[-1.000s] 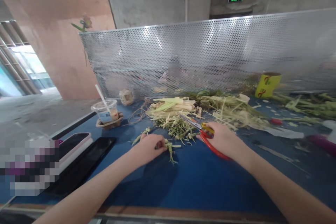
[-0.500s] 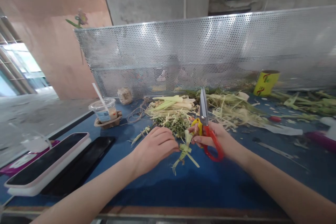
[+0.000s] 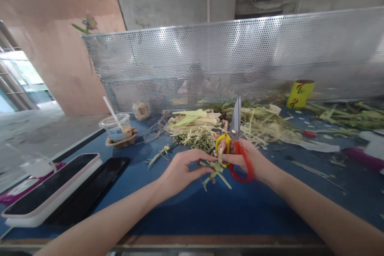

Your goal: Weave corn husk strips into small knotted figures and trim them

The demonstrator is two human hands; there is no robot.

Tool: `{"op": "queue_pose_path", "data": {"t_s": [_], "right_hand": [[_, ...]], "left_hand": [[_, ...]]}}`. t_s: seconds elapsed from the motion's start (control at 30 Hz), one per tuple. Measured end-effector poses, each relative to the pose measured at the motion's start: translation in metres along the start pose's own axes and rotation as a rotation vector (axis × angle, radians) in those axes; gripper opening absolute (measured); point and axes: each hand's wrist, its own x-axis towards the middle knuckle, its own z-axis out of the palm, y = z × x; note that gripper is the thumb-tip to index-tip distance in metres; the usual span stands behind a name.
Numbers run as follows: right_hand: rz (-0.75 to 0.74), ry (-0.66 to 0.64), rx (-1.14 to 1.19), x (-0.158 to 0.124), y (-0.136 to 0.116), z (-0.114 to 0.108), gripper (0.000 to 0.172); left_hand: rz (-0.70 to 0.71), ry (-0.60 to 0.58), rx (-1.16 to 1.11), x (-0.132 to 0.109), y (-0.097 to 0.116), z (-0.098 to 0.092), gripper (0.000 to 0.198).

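My left hand (image 3: 183,170) pinches a small knotted piece of pale green husk (image 3: 217,170) between thumb and fingers. Loose strip ends hang below its knot. In my right hand (image 3: 254,159) are scissors (image 3: 236,126) with one red and one yellow handle loop, blades together and pointing up. The thumb and fingers of this hand also touch the top of the husk piece. Just beyond the hands lies a heap of small knotted green pieces (image 3: 195,139), with a bundle of pale husk strips (image 3: 193,120) behind it.
A drink cup (image 3: 118,128) in a cardboard holder, a twine ball (image 3: 141,110) and phones (image 3: 54,184) stand at left. Husks (image 3: 267,124), a yellow roll (image 3: 301,94) and tweezers (image 3: 312,169) lie at right. A perforated metal screen (image 3: 210,56) closes the back.
My left hand has come nearer to my right, its thumb and fingers now closed on the husk piece. The husk piece has shifted slightly right, and the scissors stand a little more upright.
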Motion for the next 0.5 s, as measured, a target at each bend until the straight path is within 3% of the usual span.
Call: {"op": "queue_pose_path", "data": {"t_s": [0.13,0.5], "right_hand": [[0.005,-0.028,-0.037,-0.001,-0.005,0.003,0.019],[-0.06,0.022,-0.105,0.003,0.001,0.011,0.025]], "left_hand": [[-0.041,0.012,-0.147,-0.001,-0.001,0.003,0.016],[-0.369,0.095,-0.364,0.0,-0.005,0.01,0.015]]}}
